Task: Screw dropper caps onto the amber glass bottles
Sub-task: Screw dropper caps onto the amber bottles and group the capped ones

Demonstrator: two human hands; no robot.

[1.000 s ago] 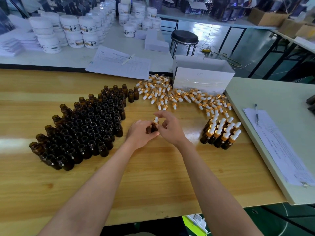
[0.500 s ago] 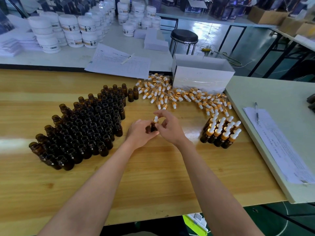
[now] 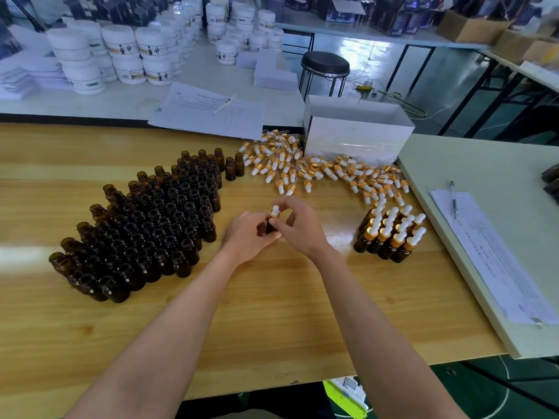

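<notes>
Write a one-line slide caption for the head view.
Left hand holds an amber bottle while the right hand pinches a dropper cap on it, uncapped bottles left, capped ones right.

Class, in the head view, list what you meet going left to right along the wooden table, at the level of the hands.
Uncapped amber bottles → left hand → held bottle and dropper cap → right hand → capped bottles → paper sheet
</notes>
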